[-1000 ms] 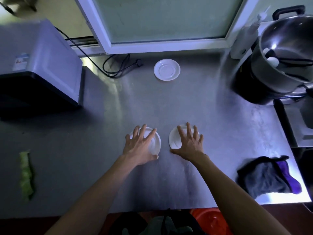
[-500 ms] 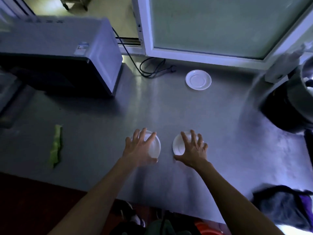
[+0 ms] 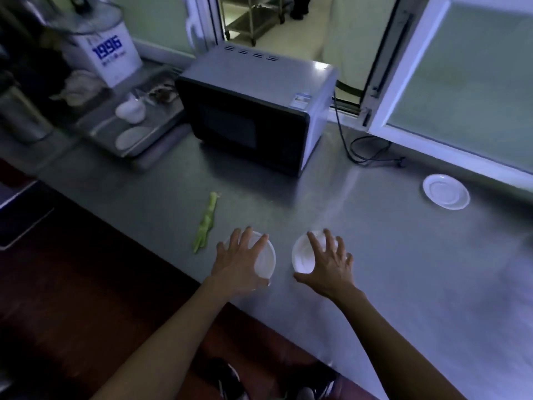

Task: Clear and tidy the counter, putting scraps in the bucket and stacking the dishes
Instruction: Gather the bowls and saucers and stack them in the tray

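Steel counter (image 3: 375,255), dull grey, dim light. Two small white dishes sit side by side near its front edge, a narrow gap between them.

Left hand (image 3: 236,264): fingers spread and laid over the left dish (image 3: 266,259), palm covering its near-left part. Fingers look straight to slightly bent, resting on top; no clear curl under the rim, so I read it as a flat, ungripping hand.

Right hand (image 3: 328,265): fingers spread and arched over the right dish (image 3: 302,255), fingertips at its far rim, thumb at the near edge. Whether it actually grips the rim I cannot tell; the dish sits flat on the counter.

Green vegetable scrap (image 3: 205,223): a long strip lying on the counter just left of the left hand, apart from the left dish, not touched.

Third white dish, a saucer (image 3: 446,191), lies alone at the far right of the counter, near the window frame (image 3: 432,145), well apart from both hands.

Microwave (image 3: 253,111) stands at the back of the counter, door facing front-left; its black cord (image 3: 363,151) loops on the counter beside it. Further left, a metal tray (image 3: 150,131) carries a white cup (image 3: 130,110) and a small plate (image 3: 131,137). Behind that, a white container marked "1996" (image 3: 106,56).

No bucket in view.
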{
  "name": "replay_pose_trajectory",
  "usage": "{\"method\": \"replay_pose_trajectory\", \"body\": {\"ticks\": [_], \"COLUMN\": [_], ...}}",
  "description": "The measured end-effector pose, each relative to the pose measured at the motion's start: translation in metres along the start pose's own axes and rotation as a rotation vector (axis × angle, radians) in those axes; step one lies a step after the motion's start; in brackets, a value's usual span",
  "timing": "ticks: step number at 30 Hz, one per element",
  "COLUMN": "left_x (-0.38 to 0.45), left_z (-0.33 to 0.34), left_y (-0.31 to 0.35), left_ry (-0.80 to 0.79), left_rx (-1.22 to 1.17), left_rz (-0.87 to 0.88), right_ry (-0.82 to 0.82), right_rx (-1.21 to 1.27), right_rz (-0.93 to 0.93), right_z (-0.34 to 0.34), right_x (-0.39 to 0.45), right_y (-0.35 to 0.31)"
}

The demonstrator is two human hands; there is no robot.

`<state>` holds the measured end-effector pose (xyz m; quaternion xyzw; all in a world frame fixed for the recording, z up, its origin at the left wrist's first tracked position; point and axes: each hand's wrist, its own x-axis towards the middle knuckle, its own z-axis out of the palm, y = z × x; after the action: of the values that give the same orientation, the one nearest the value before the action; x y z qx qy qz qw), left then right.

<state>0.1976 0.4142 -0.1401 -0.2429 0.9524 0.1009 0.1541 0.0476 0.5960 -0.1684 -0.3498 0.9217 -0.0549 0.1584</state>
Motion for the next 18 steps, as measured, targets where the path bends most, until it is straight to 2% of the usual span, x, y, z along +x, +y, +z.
{"method": "replay_pose_trajectory", "body": {"ticks": [10,18], "left_x": [-0.076,-0.118], "left_z": [-0.013,-0.003], "left_y": [-0.181,-0.262], "left_ry": [0.076,0.081], "left_rx": [-0.067,-0.143], "left_rz": [-0.195,-0.348], "right_ry": [0.044,0.005], "right_rx": [-0.091,-0.138], "right_rz": [-0.227,-0.387], "right_z": [0.005,0.009], "right_x": [0.017,0.025], "right_y": [-0.187,-0.287]}}
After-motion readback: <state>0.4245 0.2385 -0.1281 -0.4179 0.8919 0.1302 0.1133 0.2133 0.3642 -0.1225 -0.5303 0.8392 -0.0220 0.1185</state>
